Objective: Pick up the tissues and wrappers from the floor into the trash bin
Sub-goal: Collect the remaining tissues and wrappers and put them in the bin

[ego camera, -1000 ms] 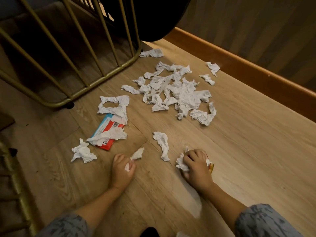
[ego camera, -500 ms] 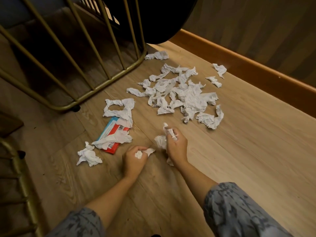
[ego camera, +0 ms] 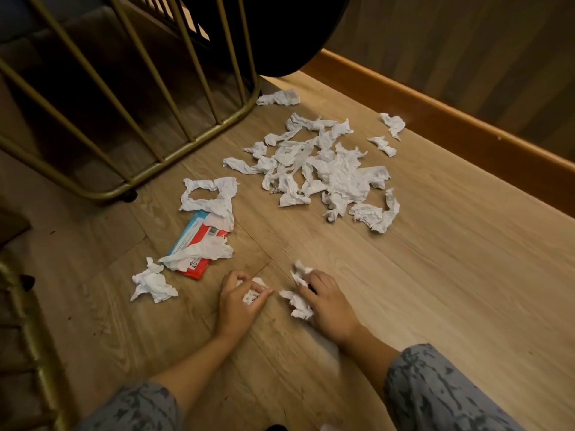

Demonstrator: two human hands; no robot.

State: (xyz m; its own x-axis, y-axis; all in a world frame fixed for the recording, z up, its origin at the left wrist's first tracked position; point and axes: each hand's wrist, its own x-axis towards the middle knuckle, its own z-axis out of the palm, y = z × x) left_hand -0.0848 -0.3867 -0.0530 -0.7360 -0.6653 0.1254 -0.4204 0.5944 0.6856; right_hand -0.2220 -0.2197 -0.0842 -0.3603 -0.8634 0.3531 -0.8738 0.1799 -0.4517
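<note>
Crumpled white tissues litter the wooden floor. A large pile of tissues [ego camera: 323, 169] lies in the middle. A red and blue wrapper [ego camera: 193, 244] lies left of centre, partly under two tissues. A loose tissue ball [ego camera: 152, 283] sits by its near end. My left hand [ego camera: 239, 303] rests on the floor, its fingers curled around a small tissue wad [ego camera: 252, 295]. Just to the right, my right hand [ego camera: 326, 303] grips a bunch of tissues [ego camera: 298, 293] that sticks out at its left side. No trash bin shows.
A gold metal frame [ego camera: 193, 144] with slanted bars stands at the back left. A black round object [ego camera: 280, 32] hangs above the floor at the top. A wooden skirting board [ego camera: 451, 126] runs along the right wall. Another gold frame [ego camera: 34, 353] stands at the near left.
My right hand swept left from the near right, gathered the long tissue strip into its bunch, and has drawn back beside my left hand. My left hand has closed on the small wad.
</note>
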